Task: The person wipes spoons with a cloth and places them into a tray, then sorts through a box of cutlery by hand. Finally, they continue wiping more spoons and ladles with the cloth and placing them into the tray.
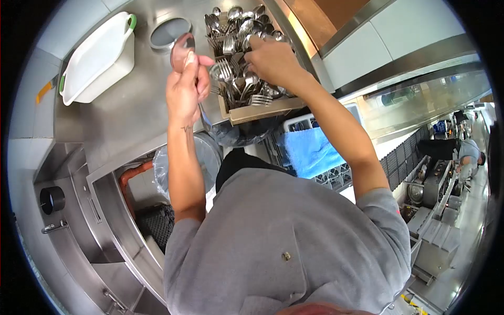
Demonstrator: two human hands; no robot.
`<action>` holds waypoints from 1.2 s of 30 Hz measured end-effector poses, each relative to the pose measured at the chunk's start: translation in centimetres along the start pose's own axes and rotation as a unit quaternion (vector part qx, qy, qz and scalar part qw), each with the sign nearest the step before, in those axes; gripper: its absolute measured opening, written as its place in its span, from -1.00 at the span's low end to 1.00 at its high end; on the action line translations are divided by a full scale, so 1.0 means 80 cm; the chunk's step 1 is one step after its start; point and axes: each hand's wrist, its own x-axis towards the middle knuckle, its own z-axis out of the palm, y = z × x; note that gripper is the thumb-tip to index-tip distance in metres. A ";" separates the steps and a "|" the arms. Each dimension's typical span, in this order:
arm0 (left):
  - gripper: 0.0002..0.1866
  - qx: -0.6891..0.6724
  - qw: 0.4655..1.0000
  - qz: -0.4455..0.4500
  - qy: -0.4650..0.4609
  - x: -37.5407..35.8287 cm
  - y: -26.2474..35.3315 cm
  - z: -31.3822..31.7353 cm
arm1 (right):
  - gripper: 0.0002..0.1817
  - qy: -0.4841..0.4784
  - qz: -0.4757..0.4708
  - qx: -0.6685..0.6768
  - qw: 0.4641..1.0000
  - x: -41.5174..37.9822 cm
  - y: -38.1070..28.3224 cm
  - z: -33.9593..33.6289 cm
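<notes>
Left hand [184, 89] grips spoon [181, 48] — right hand [270, 58] in cutlery tray [262, 109].

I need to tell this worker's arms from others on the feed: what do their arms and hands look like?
Both arms are bare from short grey sleeves of a grey shirt down to the hands. No gloves, watch or rings show on the left hand or the right hand. A small dark marking, likely a tattoo, sits on the left forearm near the wrist.
</notes>
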 end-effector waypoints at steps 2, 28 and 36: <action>-0.61 0.019 1.000 0.005 0.022 0.009 0.003 0.001 | -0.89 0.016 -0.026 -0.043 0.999 0.007 0.005 0.008; -0.75 -0.061 0.983 0.149 0.084 0.046 0.006 0.023 | -0.84 0.062 0.052 0.315 0.946 0.078 0.012 -0.086; -0.75 -0.085 0.974 0.190 0.090 0.060 0.011 0.045 | -0.91 -0.017 0.154 0.365 0.918 0.084 0.044 -0.056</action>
